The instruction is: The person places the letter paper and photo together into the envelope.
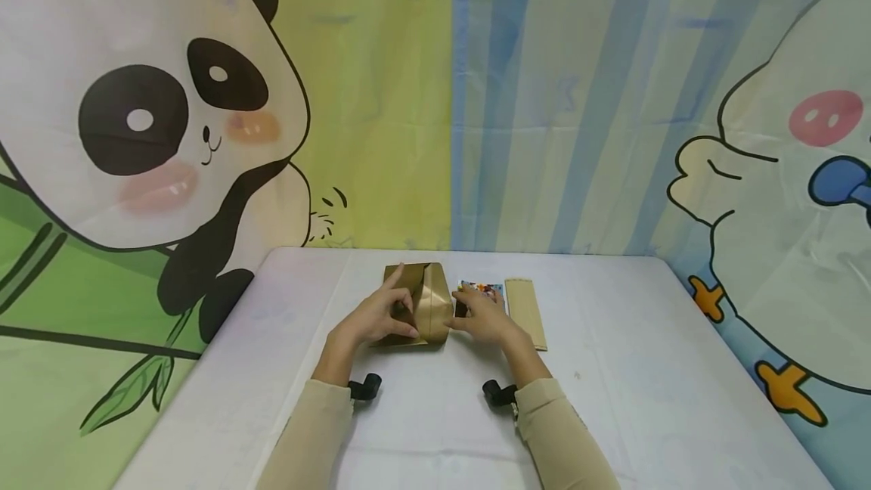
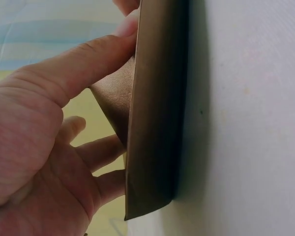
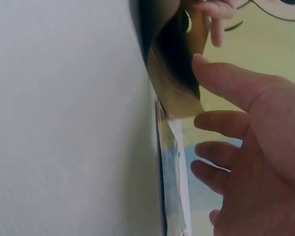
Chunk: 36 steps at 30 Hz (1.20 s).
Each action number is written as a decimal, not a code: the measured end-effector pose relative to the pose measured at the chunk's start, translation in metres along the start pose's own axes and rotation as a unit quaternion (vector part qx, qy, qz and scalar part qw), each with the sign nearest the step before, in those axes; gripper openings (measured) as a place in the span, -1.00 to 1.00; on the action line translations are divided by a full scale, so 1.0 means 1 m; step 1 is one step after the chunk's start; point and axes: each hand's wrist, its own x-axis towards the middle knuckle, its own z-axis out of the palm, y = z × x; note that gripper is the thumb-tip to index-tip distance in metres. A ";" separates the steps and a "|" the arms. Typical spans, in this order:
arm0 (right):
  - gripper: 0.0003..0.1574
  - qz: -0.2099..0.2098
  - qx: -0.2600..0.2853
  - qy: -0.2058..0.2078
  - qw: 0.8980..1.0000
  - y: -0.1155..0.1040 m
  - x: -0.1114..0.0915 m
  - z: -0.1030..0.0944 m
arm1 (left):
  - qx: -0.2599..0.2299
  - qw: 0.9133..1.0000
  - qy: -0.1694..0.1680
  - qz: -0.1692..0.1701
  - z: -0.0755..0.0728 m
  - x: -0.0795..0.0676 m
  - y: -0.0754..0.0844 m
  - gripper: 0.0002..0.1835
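A shiny gold folded paper piece [image 1: 434,305], like an envelope or flat carton with a raised panel, lies on the white table. My left hand [image 1: 377,314] is over its left part. Thumb and index finger pinch near the raised panel, while other fingers reach against the gold paper [image 2: 155,108] in the left wrist view. My right hand [image 1: 481,316] hovers by its right edge with fingers loosely bent and nothing in them. The right thumb tip comes right up to the gold paper's open end [image 3: 179,101]. Under the right hand, a colourful printed item [image 1: 491,288] is partly hidden.
A flat beige cardboard strip [image 1: 525,314] lies to the right of the printed item. The white table [image 1: 435,429] ends at the back against a hanging cloth printed with a panda [image 1: 224,134]. A black wrist camera [image 1: 500,393] is worn on each wrist.
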 end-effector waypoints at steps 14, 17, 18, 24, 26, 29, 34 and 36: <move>0.12 0.045 -0.032 0.016 0.998 0.026 0.001 -0.005 | -0.004 1.000 0.003 0.007 -0.001 -0.001 -0.001 -0.56; 0.17 0.059 -0.040 0.017 0.997 0.029 0.001 -0.004 | -0.008 1.000 0.003 0.007 -0.001 -0.001 0.000 -0.57; 0.18 0.065 -0.042 0.017 0.997 0.031 0.002 -0.003 | -0.008 1.000 0.003 0.006 -0.001 -0.001 0.001 -0.57; 0.22 0.105 -0.047 0.006 0.993 0.037 0.002 0.002 | -0.006 1.000 0.004 0.003 -0.001 -0.002 0.001 -0.57; 0.23 0.110 -0.053 0.007 0.992 0.038 0.002 0.002 | -0.006 1.000 0.003 0.003 -0.001 -0.002 0.001 -0.57; 0.26 0.113 -0.060 0.011 0.992 0.038 0.002 0.003 | -0.006 1.000 0.002 0.002 -0.001 -0.002 0.001 -0.56; 0.38 0.126 -0.059 0.022 0.990 0.038 0.002 0.003 | -0.005 1.000 0.001 0.001 -0.001 -0.002 0.000 -0.54; 0.44 0.136 -0.059 0.025 0.989 0.038 0.002 0.003 | -0.005 1.000 0.001 0.003 0.000 -0.001 0.000 -0.54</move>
